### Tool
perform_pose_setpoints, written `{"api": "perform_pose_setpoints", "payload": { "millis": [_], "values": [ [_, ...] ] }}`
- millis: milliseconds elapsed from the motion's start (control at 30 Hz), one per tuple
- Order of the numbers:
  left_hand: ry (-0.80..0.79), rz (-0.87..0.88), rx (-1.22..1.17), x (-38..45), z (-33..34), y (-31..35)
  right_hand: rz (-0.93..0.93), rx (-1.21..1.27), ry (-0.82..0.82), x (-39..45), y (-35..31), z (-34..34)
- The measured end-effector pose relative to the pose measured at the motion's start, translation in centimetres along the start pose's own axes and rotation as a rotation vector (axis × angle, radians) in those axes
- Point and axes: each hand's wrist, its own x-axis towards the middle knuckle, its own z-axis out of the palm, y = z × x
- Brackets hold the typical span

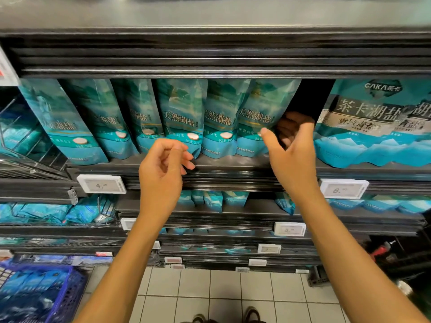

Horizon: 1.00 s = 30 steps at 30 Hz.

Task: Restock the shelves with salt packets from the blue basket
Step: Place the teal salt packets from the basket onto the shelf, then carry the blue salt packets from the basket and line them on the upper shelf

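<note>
Several teal salt packets (182, 117) stand upright in a row on the upper shelf (233, 170). My right hand (291, 148) is at the right end of that row, thumb on the front of the rightmost packet (261, 117) and fingers curled behind its right edge. My left hand (163, 166) hovers in front of the shelf lip below the middle packets, fingers loosely curled, holding nothing. The blue basket (70, 290) sits on the floor at the lower left with blue packets inside.
To the right, past a dark gap (310, 99), stand larger packets (373, 127) of another salt brand. Price tags (101, 184) (342, 188) clip to the shelf edge. Lower shelves hold more blue packets (214, 200). A wire rack (25, 145) is at left. White floor tiles (210, 290) lie below.
</note>
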Motion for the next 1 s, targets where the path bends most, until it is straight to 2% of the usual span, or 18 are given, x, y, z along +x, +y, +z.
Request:
{"api": "perform_pose_setpoints", "payload": {
  "millis": [100,167,267,367,533,667,833,1000],
  "values": [
    [-0.023,0.004,-0.024,-1.2,-0.5,-0.1,-0.163,0.080,0.065,-2.3,-0.8,-0.8],
    [-0.033,-0.015,-0.035,-2.3,-1.1,-0.6,-0.204,0.180,0.011,-4.2,-0.7,-1.3],
    [-0.008,-0.066,-0.027,-4.2,-2.0,-2.1,-0.100,0.295,-0.164,-7.3,0.0,-1.7],
    [0.004,-0.143,-0.012,-6.5,-3.3,-4.0,0.035,0.309,-0.309,-10.1,1.9,-1.7],
    [0.040,-0.277,0.032,-11.4,-6.1,-6.8,0.251,0.270,-0.440,-14.9,6.0,-1.1],
    [0.104,-0.453,0.069,-16.4,-8.1,-8.8,0.398,0.239,-0.499,-18.8,8.9,-0.2],
    [0.211,-0.695,0.099,-22.6,-10.5,-10.6,0.477,0.133,-0.657,-22.6,11.4,0.6],
    [0.280,-0.707,0.213,-26.1,-11.5,-10.9,0.467,0.124,-0.797,-23.6,12.1,0.7]
  ]
}}
